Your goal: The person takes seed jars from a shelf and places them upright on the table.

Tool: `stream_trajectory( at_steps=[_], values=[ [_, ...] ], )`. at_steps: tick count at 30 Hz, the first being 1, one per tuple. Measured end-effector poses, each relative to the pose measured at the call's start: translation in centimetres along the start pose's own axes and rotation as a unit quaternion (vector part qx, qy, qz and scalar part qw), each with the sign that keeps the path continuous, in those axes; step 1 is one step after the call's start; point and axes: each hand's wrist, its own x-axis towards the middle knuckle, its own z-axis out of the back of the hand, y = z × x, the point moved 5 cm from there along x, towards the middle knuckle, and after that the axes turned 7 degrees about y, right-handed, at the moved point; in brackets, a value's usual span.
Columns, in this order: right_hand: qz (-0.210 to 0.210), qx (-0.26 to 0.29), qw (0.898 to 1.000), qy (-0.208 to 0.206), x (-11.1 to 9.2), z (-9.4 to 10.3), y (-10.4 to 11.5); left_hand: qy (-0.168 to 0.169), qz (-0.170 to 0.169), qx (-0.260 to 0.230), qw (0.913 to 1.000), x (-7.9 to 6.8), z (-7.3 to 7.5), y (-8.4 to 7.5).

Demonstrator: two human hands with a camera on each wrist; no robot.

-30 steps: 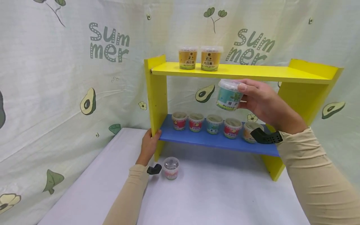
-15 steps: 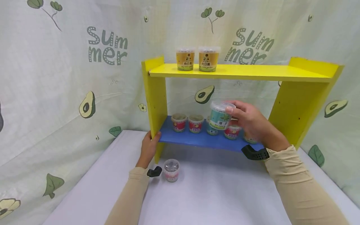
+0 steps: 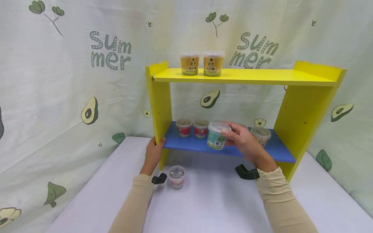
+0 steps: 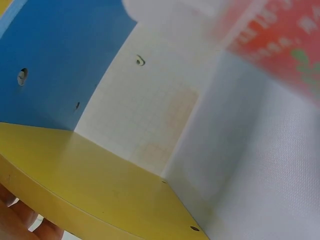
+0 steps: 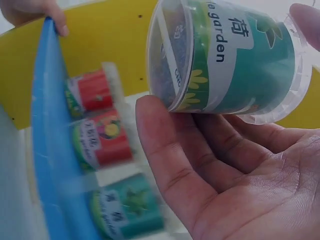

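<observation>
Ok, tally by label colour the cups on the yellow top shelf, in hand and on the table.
Orange cups: 2, on the top shelf
Teal cup: 1, in the right hand
Red cup: 1, on the table
Total: 4

It looked like a makeshift display corner, staged much like a shop stand; the wider building could not be told. Avocado-and-"summer" printed fabric [image 3: 116, 82] hung behind the yellow-and-blue shelf unit [image 3: 262, 73], a white counter [image 3: 209, 207] spread beneath it, and labelled "My little garden" tubs [image 3: 212, 64] stood on both its levels.
</observation>
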Motion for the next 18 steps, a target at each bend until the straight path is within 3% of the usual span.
stream_trajectory(
  at_steps=[8, 18],
  values=[
    [-0.025, 0.0, 1.0, -0.004, -1.0, -1.4, -2.1, -0.005, 0.002, -0.006, 1.0, -0.6, -0.6, 0.3],
    [-0.046, -0.004, 0.999, -0.003, -1.0, -3.1, -3.6, -0.011, 0.008, -0.007, 0.9999, 0.0, -0.2, -0.1]
  ],
)
